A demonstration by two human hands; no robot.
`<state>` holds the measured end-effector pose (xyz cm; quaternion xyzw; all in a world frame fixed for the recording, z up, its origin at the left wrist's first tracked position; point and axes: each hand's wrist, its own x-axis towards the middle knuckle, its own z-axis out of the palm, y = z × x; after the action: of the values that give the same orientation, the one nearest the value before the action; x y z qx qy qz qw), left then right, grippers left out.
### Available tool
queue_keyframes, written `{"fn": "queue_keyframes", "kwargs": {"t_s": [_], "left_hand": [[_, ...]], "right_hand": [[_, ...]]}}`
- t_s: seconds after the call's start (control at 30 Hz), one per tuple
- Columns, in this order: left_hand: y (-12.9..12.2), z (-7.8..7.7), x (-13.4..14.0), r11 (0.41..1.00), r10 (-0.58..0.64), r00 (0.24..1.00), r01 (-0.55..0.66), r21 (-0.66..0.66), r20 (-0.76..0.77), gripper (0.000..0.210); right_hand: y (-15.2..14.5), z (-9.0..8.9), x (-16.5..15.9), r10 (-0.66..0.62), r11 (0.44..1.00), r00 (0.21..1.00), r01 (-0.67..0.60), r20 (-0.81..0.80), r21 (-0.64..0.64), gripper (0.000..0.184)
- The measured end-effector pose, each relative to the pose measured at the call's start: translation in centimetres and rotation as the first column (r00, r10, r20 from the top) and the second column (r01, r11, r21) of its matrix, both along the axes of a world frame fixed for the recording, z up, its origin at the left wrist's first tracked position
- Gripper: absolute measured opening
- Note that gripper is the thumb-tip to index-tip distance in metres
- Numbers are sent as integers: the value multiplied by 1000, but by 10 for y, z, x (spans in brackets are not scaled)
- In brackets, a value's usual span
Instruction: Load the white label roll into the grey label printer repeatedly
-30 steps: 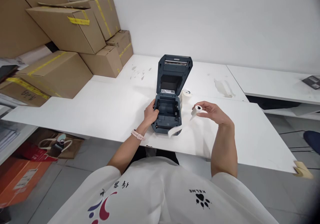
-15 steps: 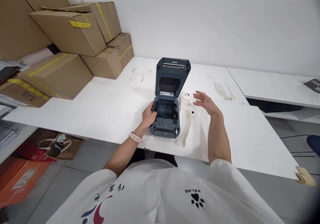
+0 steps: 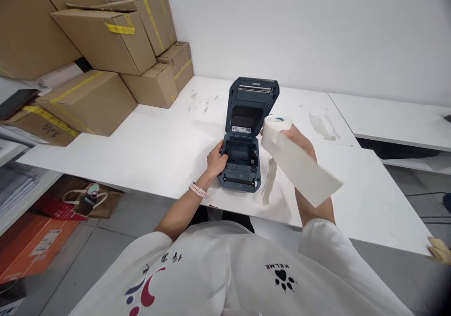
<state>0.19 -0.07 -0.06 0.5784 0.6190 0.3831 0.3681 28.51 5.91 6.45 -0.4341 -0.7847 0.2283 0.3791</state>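
Note:
A dark blue-grey label printer (image 3: 241,161) stands on the white table with its lid (image 3: 252,102) tipped up, so its inner bay shows. My left hand (image 3: 216,160) grips the printer's left side, thumb over the rim. To the right of the printer, my right hand (image 3: 299,139) is closed on a roll of white labels (image 3: 276,130), held above the table. A loose strip from the roll hangs out toward the lower right, over my forearm. Below it, a curled paper strip (image 3: 269,184) lies on the table beside the printer.
Cardboard boxes (image 3: 102,38) with yellow tape are stacked at the table's left end. A white wall rises behind the table (image 3: 165,151). Under the left side sit an orange box (image 3: 38,245) and bags. A dark item lies on a shelf (image 3: 416,154) at right.
My right hand, earlier open and empty, has taken the label roll from the table and lifted it. My left hand stays on the printer. The view has shifted slightly.

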Motion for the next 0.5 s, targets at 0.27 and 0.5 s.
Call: {"fn": "queue_keyframes", "kwargs": {"t_s": [0.27,0.5], "left_hand": [[-4,8,1,1000,-1,999,1,-2,-45,75],[-6,12,1,1000,-16,998,15,-23,-62,75]], "right_hand": [[2,44,-118,334,935,618,-120,712,-335,58],[-17,8,-118,255,955,650,-55,715,-290,68]]}}
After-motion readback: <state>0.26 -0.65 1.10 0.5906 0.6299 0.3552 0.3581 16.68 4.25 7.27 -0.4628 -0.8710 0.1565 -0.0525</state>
